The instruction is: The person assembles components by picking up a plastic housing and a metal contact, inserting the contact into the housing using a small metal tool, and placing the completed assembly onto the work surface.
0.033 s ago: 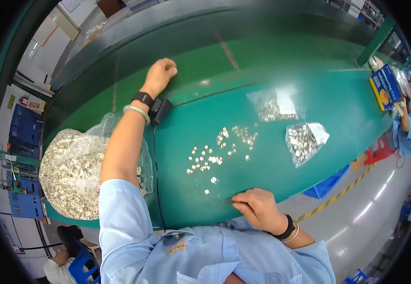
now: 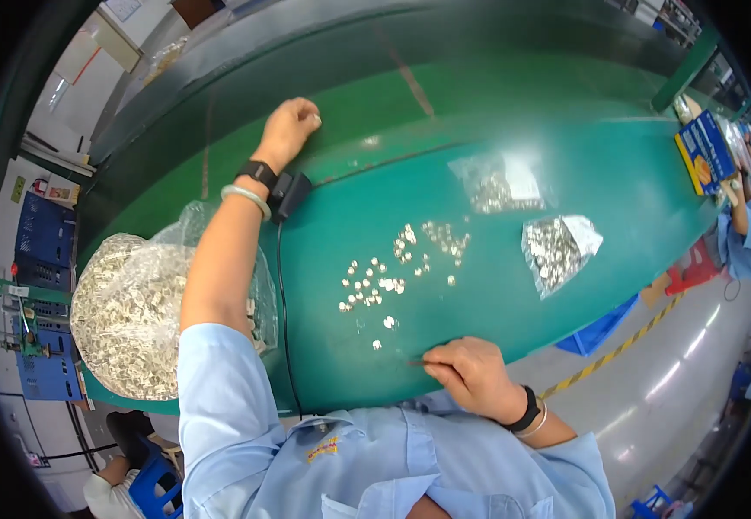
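Note:
My left hand (image 2: 290, 131) is stretched out over the dark green strip along the far side of the table. Its fingers are pinched on a small pale shiny piece (image 2: 316, 119), too small to name. My right hand (image 2: 470, 372) is closed near the front edge around a thin dark tool, perhaps tweezers (image 2: 415, 362), whose tip points left. Beyond that tip lie scattered small silvery metal pieces (image 2: 373, 284) on the green tabletop (image 2: 479, 303). Under my left forearm sits a large clear bag (image 2: 129, 320) full of similar small pieces.
Two smaller clear bags of metal pieces, a farther bag (image 2: 498, 186) and a nearer bag (image 2: 557, 251), lie to the right. A black device (image 2: 290, 197) with a cable stands beside my left wrist. A blue-yellow box (image 2: 704, 156) and a co-worker's arm (image 2: 740, 212) are far right.
Very little differs. My left hand appears slightly farther up and left, much of it from a small shift of the whole view. Both hands keep their grip.

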The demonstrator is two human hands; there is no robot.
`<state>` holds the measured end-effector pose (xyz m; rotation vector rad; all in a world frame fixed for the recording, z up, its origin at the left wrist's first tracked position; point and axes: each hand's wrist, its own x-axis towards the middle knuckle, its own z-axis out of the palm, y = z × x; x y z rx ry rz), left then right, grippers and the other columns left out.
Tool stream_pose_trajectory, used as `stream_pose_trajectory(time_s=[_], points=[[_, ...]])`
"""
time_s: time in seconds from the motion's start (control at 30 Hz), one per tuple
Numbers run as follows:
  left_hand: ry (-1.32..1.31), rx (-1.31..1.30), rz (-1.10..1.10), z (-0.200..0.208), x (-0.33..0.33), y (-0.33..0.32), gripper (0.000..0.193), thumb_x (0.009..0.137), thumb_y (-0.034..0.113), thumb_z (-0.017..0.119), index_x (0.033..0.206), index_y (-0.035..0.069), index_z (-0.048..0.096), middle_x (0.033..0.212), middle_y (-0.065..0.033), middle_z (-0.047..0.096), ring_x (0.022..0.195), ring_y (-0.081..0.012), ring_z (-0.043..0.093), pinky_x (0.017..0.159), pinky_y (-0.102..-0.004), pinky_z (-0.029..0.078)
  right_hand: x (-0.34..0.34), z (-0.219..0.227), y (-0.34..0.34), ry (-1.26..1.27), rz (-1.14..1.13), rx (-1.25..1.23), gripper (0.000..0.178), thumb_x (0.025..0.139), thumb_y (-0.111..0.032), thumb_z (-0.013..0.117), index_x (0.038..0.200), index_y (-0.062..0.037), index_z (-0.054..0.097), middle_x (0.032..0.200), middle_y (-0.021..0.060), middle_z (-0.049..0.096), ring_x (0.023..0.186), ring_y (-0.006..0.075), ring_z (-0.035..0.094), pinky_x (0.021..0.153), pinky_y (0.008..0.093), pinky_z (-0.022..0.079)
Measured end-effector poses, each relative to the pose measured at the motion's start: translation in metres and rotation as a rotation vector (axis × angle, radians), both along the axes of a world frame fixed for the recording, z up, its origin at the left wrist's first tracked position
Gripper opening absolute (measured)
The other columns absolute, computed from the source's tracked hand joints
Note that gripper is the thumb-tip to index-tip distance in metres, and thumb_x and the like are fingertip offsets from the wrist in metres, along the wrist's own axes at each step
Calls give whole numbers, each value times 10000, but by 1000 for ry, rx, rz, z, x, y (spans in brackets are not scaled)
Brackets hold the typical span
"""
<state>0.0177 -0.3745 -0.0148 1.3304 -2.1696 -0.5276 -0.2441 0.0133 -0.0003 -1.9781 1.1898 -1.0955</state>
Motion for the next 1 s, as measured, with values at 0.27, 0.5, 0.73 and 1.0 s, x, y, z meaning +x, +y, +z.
stream_pose_trajectory(time_s=[0.27, 0.5, 0.73, 1.0], points=[[-166, -393, 24, 39, 8, 25, 382, 811, 120, 669, 1184, 63, 608, 1026, -169, 606, 923, -285, 625, 859, -350, 493, 7, 8, -1, -129, -18, 113, 117, 842, -91, 679, 943, -59, 629, 760, 79, 608, 659, 247, 607, 580, 344, 474], [-118, -86, -455, 118, -44, 231, 231, 887, 116, 608, 1099, 25, 600, 1037, -90, 621, 1013, -232, 592, 910, -337, 460, -1, 6, 3, -286, -81, 289, 172, 853, -4, 652, 1021, -9, 618, 928, 92, 638, 811, 167, 620, 715, 277, 495], [3, 43, -377, 81, -33, 373, 173, 853, 142, 662, 971, 25, 616, 903, -102, 618, 853, -293, 565, 765, -374, 441, 22, 20, 23, -280, 34, 188, 181, 849, -7, 658, 1026, -26, 624, 895, 91, 631, 819, 178, 613, 708, 285, 489], [282, 176, -61, 49, -2, 396, 95, 892, 92, 629, 918, 5, 604, 798, -85, 613, 735, -201, 571, 698, -284, 443, 17, 17, 4, 54, 100, -81, 241, 803, -25, 682, 1038, -55, 637, 849, 100, 615, 768, 286, 593, 683, 362, 484]])
